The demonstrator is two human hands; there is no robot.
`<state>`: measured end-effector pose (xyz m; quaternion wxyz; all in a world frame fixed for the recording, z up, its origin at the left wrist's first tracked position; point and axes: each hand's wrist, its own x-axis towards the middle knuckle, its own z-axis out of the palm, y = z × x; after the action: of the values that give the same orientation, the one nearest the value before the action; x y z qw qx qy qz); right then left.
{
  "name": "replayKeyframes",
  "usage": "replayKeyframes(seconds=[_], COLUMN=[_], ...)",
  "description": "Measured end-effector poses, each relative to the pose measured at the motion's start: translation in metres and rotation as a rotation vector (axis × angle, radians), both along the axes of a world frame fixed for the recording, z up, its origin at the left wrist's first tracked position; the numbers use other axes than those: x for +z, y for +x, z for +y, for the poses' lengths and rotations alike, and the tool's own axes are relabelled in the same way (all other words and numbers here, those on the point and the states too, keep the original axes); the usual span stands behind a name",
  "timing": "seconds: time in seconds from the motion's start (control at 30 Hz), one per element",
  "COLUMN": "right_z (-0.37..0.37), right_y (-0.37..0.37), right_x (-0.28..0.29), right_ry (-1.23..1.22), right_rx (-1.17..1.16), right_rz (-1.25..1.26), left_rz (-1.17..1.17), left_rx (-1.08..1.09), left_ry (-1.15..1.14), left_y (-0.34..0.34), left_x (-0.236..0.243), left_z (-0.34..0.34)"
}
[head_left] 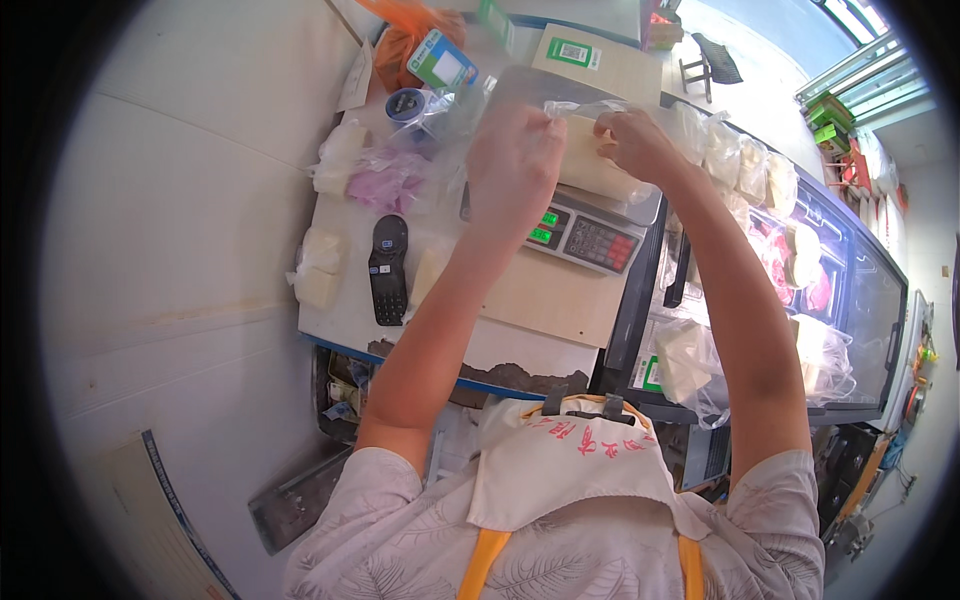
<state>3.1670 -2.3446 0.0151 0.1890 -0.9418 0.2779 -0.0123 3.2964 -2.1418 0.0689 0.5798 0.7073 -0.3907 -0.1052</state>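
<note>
A pale cream block, perhaps a stack of dough sheets, lies in a clear plastic bag on the pan of a digital scale. The scale's green display is lit. My left hand, slightly smeared by motion, is closed on the bag's gathered edge to the left of the block. Over the block's far right part, my right hand has its fingers curled in at the bag's mouth, pinching the film. The fingertips are partly hidden.
Left of the scale lie a black card terminal, bagged pale blocks, a pink plastic bag and a blue round container. A glass-topped display case with more bagged blocks stands right. An orange bag sits at the far left.
</note>
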Motion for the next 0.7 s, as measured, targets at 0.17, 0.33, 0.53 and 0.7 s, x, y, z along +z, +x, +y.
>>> replayKeyframes(seconds=[0.17, 0.33, 0.53, 0.7], right_z=[0.005, -0.002, -0.005, 0.022], right_y=[0.006, 0.007, -0.001, -0.017], right_x=[-0.003, -0.019, -0.021, 0.052], right_ry=[0.041, -0.002, -0.141, 0.035], right_rx=[-0.117, -0.102, -0.058, -0.135], right_rz=[0.038, -0.080, -0.196, -0.292], left_rz=[0.015, 0.030, 0.054, 0.225], left_rx=[-0.009, -0.023, -0.041, 0.062], left_ry=[-0.010, -0.001, -0.017, 0.024], left_y=[0.001, 0.002, 0.000, -0.004], left_x=[-0.007, -0.009, -0.008, -0.015], left_z=[0.004, 0.004, 0.005, 0.036])
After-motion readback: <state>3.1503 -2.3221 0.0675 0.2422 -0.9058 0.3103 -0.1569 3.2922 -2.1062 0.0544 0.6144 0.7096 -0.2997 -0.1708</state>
